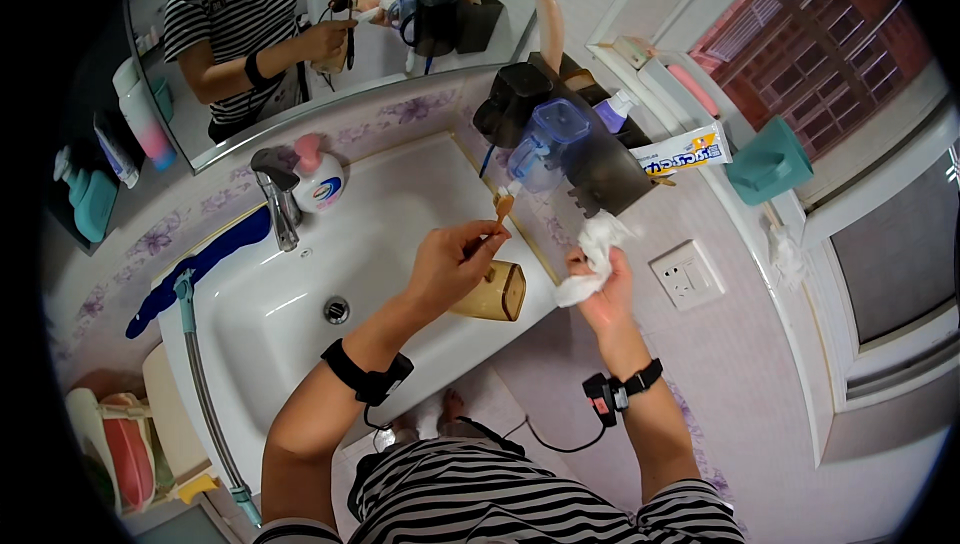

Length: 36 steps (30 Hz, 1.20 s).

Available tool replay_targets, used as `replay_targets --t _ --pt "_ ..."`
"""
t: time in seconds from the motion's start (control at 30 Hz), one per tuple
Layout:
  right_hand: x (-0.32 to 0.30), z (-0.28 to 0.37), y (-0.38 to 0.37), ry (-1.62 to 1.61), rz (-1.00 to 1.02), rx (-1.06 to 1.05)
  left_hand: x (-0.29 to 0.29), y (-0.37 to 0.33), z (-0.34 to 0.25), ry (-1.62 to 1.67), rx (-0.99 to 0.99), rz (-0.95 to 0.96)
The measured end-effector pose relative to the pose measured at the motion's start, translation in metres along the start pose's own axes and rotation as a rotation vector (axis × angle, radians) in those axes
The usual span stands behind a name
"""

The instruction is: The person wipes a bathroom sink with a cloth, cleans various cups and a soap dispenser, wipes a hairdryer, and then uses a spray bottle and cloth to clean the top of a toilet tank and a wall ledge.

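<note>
My left hand [447, 266] is closed over the basin's right side. Below its fingers is an amber see-through cup [500, 294], tilted on its side with the base to the right; the fingers seem hooked at its handle. A small orange piece like a toothbrush head [504, 206] stands up from the thumb and fingertips; the rest of it is hidden. My right hand [605, 294], palm up beside the right wall, grips a crumpled white cloth or tissue [600, 249]. The white washbasin [260, 364] lies under my left forearm.
A dark wall rack [610, 179] holds a blue clear cup [550, 139], a black cup [520, 94] and a toothpaste tube [685, 151]. A tap [278, 199] and pump bottle [318, 179] stand at the basin's back. A socket [687, 276] is on the right wall.
</note>
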State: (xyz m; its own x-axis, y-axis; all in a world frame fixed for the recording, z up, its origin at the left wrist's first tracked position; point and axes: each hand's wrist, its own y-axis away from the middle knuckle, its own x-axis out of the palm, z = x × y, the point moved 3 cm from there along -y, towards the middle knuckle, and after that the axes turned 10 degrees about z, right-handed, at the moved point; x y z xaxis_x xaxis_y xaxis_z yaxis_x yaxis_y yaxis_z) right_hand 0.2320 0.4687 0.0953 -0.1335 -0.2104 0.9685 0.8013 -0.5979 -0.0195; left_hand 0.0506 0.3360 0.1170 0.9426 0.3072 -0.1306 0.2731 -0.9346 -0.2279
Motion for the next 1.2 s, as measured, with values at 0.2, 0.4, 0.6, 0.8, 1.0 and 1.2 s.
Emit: replay_targets --t 0.2,0.4,0.6,0.8,1.0,1.2 --pt "0.084 0.013 0.019 1.956 -0.109 -0.893 0.005 0.001 -0.01 -0.038 0.011 0.029" --pt "0.113 0.005 -0.027 3.02 -0.127 -0.428 0.018 -0.004 -0.019 0.048 0.018 0.078" --pt "0.115 0.016 0.013 2.958 -0.262 -0.135 0.021 -0.012 -0.026 0.1 0.08 0.07" --pt "0.082 0.051 0.051 2.546 -0.311 -0.153 0.035 -0.039 -0.043 -0.122 0.025 0.133" --pt "0.057 0.058 0.066 2.326 -0.267 -0.124 0.051 -0.053 -0.028 -0.382 -0.036 0.225" --pt "0.046 0.055 0.072 2.307 -0.267 -0.091 0.063 -0.064 -0.02 -0.411 -0.083 0.252"
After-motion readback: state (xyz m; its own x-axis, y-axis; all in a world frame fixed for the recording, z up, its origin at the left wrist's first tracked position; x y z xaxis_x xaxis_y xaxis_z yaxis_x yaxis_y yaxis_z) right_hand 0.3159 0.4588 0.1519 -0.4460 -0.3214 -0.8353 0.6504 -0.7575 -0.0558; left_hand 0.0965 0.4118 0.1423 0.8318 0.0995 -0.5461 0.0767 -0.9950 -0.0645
